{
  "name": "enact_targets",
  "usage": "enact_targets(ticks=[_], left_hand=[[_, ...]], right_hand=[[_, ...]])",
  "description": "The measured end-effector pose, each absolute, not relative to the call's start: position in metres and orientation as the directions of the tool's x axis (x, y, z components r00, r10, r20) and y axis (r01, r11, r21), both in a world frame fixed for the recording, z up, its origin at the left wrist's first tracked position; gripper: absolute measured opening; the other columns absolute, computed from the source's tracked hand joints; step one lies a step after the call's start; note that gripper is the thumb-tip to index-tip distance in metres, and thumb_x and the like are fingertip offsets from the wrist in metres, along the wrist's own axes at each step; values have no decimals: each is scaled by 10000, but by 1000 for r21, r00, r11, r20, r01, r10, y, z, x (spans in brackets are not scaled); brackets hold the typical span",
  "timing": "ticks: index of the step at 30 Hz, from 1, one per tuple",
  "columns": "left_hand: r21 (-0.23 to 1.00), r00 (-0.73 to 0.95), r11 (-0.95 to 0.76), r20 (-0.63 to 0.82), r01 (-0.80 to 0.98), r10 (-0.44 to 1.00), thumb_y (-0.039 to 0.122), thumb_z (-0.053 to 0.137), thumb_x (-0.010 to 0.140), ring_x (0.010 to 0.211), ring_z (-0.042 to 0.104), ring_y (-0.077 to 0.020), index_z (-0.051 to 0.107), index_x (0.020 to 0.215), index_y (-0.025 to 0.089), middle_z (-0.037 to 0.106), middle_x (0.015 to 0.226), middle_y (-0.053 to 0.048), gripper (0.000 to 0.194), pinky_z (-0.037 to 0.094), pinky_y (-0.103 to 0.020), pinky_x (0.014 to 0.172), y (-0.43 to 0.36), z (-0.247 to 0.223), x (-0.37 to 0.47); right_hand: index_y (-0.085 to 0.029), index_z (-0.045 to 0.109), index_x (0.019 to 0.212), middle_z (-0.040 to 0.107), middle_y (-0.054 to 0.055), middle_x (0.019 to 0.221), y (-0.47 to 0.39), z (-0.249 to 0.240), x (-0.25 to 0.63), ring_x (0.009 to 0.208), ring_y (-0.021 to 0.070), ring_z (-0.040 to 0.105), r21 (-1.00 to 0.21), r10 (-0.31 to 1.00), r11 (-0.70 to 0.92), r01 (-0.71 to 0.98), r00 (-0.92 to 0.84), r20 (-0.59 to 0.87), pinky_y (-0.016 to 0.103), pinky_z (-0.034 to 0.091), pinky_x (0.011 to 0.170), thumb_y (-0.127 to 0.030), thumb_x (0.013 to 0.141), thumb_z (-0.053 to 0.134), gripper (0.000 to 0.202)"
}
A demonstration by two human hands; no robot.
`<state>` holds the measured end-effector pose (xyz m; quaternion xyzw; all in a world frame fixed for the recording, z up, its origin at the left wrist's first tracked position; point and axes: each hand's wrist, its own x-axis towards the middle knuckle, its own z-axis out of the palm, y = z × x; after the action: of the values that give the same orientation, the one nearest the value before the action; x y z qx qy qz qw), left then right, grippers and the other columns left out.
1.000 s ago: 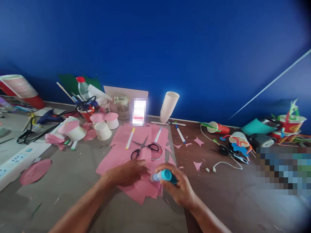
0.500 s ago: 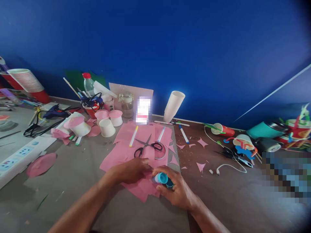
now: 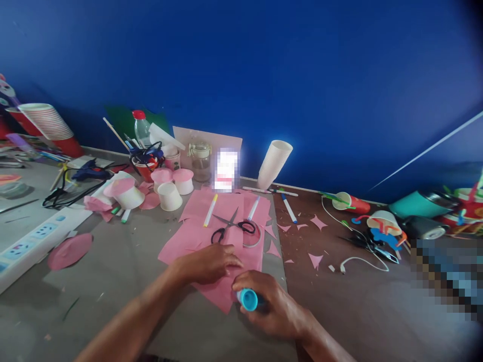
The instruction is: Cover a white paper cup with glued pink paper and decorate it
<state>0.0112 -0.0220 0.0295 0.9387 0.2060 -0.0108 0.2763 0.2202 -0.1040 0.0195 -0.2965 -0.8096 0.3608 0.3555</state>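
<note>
My right hand (image 3: pixel 271 301) is wrapped round a blue glue stick (image 3: pixel 248 299), its round hollow end facing me. The glue stick's other end is hidden by the fingers, close to the edge of the pink paper (image 3: pixel 217 294). Palm down, my left hand (image 3: pixel 211 264) lies over that paper with its fingers stretched out and partly apart. Beyond it, black-handled scissors (image 3: pixel 229 224) rest with their blades open on the pink sheets, beside a roll of clear tape (image 3: pixel 252 244).
Behind the sheets stand paper cups (image 3: pixel 169 196), some with pink tops, a lit phone (image 3: pixel 226 171) and a leaning cup stack (image 3: pixel 274 163). Markers (image 3: pixel 290 208) and pink scraps (image 3: pixel 316 260) lie to the right. At left are a power strip (image 3: pixel 43 236) and a pink disc (image 3: pixel 70 251).
My right hand has drawn the glue stick nearer and slightly down. My left hand has parted from it, and its fingers have straightened over the paper. The view has shifted a little.
</note>
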Motion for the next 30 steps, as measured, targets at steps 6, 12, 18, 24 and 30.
enact_targets(ticks=[6, 12, 18, 24, 30], left_hand=[[465, 861, -728, -207, 504, 464, 137, 593, 938, 1041, 665, -212, 675, 1219, 218, 697, 1159, -84, 304, 506, -288, 893, -25, 31, 11], [472, 846, -705, -233, 529, 479, 64, 592, 887, 963, 670, -206, 674, 1173, 229, 678, 1060, -64, 340, 513, -275, 825, -24, 29, 10], [502, 886, -737, -159, 453, 436, -10, 585, 839, 943, 652, -195, 663, 1053, 194, 674, 1011, -57, 306, 492, -265, 809, -22, 27, 10], [537, 898, -727, -157, 428, 412, -34, 548, 840, 984, 653, -210, 672, 968, 188, 703, 1008, -72, 284, 487, -278, 828, -22, 35, 12], [507, 886, -735, -154, 451, 438, 14, 588, 851, 975, 653, -215, 671, 1049, 204, 701, 1025, -70, 286, 488, -278, 812, -23, 32, 11]], right_hand=[[-220, 677, 1066, 763, 86, 991, -101, 31, 234, 911, 216, 727, -889, 865, 429, 162, -356, 353, 309, 583, 808, -210, 899, 597, 185], [-236, 676, 1086, 775, 60, 995, -102, 29, 235, 880, 207, 740, -870, 881, 423, 255, -340, 329, 292, 591, 798, -146, 838, 618, 270], [-234, 668, 1112, 781, 70, 1024, -104, 19, 227, 925, 215, 748, -847, 857, 450, 283, -403, 321, 297, 590, 837, -145, 814, 616, 316], [-212, 673, 1099, 775, 65, 965, -106, 18, 221, 820, 194, 725, -912, 894, 275, 304, -429, 127, 250, 576, 693, -166, 800, 615, 307], [-196, 682, 997, 730, 23, 791, -102, 30, 228, 647, 146, 654, -983, 905, 83, 166, -426, 5, 226, 528, 595, -328, 890, 635, 176]])
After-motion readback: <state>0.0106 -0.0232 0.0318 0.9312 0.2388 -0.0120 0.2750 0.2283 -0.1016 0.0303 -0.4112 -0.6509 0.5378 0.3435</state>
